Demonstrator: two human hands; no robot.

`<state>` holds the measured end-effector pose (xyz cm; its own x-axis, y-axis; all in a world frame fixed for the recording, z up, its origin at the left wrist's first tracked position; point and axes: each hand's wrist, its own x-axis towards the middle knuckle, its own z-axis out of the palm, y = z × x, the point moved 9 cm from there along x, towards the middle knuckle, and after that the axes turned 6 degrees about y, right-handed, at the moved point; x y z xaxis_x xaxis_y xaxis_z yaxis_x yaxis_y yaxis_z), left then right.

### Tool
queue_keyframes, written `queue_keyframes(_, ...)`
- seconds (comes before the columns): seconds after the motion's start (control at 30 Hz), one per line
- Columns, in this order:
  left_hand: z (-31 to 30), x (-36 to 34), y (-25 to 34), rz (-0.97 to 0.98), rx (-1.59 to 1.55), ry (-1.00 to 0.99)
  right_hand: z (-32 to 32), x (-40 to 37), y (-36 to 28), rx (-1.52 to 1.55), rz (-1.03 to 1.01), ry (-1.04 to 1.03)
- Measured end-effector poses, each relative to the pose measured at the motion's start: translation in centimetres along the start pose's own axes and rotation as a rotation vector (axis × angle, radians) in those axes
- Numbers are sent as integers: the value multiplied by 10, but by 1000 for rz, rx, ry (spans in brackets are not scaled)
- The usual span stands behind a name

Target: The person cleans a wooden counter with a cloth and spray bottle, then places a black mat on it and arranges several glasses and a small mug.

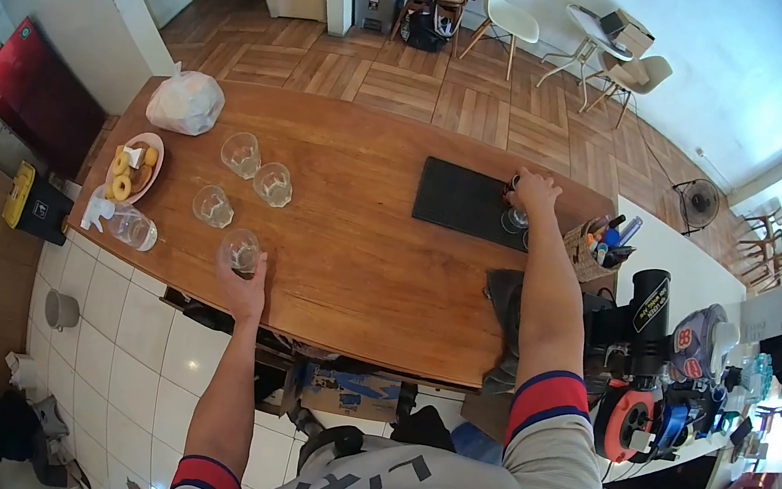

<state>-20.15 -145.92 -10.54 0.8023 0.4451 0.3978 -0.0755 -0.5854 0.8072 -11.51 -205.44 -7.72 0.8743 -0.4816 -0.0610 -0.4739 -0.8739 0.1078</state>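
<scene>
At the near side of the wooden table, my left hand [243, 291] has its fingers round a clear drinking glass [240, 249], which appears to rest on the tabletop. Three more clear glasses stand beyond it: one glass [213, 206], another glass [274, 184] and a third glass [241, 154]. My right arm stretches to the far right of the table. There my right hand [533, 193] closes over a small dark object, mostly hidden by the fingers, at the black mat [464, 198]. A clear round glass item [515, 222] sits just below that hand, partly covered by the wrist.
A pink plate of doughnuts [148, 190], a spray bottle [131, 228] and a white plastic bag [187, 101] occupy the table's left end. To the right stand a woven basket of pens [587, 259], a dark cloth [503, 307] and a black grinder-like machine [646, 313].
</scene>
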Motion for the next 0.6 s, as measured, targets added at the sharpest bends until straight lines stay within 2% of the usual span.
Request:
queue_keyframes(0.1,4,-2,-5,-53,56,-73,7,9,1,-23,-61,-33)
queue_keyframes(0.2,6,-1,-8,-24,38,-59,5,10,0,-15,-74,52)
queue_keyframes(0.27,2,0,-5,27,-4,25,-6,1,-2,-18,-94,68)
queue_keyframes(0.43,2,-1,-3,-17,3,-8,-7,7,0,-49,-152,115)
queue_keyframes(0.6,5,-1,-15,-16,15,-14,-59,-22,-23,192,-197,253)
